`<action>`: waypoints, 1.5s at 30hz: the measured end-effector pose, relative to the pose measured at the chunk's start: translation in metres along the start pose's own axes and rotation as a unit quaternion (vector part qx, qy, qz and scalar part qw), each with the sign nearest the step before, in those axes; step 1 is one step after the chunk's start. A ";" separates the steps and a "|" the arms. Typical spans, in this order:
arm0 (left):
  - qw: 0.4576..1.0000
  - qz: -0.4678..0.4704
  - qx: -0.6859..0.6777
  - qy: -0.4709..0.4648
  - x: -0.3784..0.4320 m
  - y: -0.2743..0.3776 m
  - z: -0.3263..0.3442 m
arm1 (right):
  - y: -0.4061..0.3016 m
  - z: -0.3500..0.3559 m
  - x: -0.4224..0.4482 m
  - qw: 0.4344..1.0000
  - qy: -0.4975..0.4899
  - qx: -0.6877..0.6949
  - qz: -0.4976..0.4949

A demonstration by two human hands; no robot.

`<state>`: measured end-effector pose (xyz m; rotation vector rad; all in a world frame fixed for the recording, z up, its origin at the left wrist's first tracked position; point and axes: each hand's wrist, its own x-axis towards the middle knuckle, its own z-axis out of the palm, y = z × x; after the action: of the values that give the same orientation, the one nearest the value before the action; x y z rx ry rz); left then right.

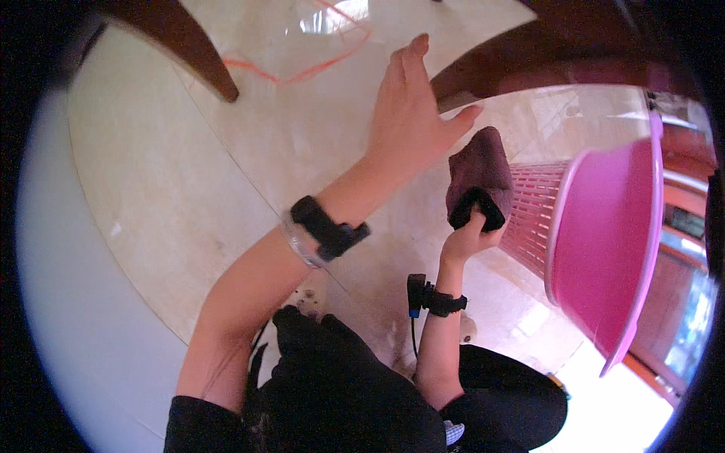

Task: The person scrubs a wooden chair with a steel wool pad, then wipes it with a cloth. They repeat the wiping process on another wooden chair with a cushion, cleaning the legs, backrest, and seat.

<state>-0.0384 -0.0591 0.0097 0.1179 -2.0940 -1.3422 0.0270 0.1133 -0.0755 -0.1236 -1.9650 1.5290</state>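
Observation:
My left hand [409, 110] reaches forward with its thumb spread from the fingers, and nothing shows in its grasp. It is beside a dark brown wooden furniture piece [510, 65]; whether it touches the wood cannot be told. In my right hand [471, 242] is a dark purplish cloth item [481, 161] with a black end [473, 206]. The thumb presses on the black part, and the other fingers are mostly hidden. This bundle is held upright, close to a pink plastic basket [529, 212] with slotted walls.
A smooth pink plastic basin [603, 238] adjoins the slotted basket at the right. At the upper left, a tapered wooden leg [198, 56] stands over the tile floor [226, 170]. An orange cord [308, 72] lies beyond it. Along the left side curves a whitish surface [68, 294].

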 end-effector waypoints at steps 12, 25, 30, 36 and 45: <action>0.994 0.031 0.066 0.084 0.030 0.023 0.051 | -0.023 0.016 -0.002 0.998 -0.024 0.059 0.004; 0.992 0.060 0.107 -0.025 -0.013 0.010 -0.009 | -0.030 0.023 0.014 0.998 0.017 0.060 0.000; 0.975 -0.082 0.113 -0.172 -0.058 0.012 -0.075 | -0.020 0.006 0.007 0.998 -0.016 0.031 0.047; 0.980 -0.048 0.074 -0.180 -0.099 0.019 -0.120 | -0.022 0.006 0.005 0.987 -0.056 0.085 0.122; 0.891 -0.083 0.308 -0.322 -0.080 0.063 -0.189 | -0.036 0.017 0.012 0.983 -0.085 0.084 0.136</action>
<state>0.1460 -0.1454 0.0767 0.1282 -3.0924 -0.8028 0.0194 0.0931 -0.0401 -0.2028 -2.0033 1.9330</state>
